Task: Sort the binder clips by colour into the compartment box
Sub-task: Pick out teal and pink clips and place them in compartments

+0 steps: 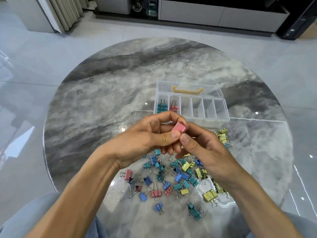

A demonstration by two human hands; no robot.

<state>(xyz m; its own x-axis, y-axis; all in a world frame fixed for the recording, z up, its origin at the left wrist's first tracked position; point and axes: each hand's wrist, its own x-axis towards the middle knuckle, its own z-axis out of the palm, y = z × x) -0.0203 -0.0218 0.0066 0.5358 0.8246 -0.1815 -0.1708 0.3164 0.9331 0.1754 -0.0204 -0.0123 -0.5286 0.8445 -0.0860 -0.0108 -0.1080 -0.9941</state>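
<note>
Both forearms reach in over a loose pile of clips (pixel 178 179) in pink, blue, teal and yellow, scattered on the round marble bench (pixel 106 93). Above the pile, the left hand (pixel 145 140) and right hand (pixel 205 152) meet, each grip closed on the same pink clip (pixel 178 129), pinched between thumbs and fingertips. Beyond them the clear compartment box (pixel 221 115) lies open, with teal clips (pixel 162 106) in its leftmost compartment and one pink clip (pixel 173 107) in the next.

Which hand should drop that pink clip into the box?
Probably the right hand: it shares the grip on the pink metal binder clip with the left hand and sits on the same side as the clear plastic compartment box.
</note>
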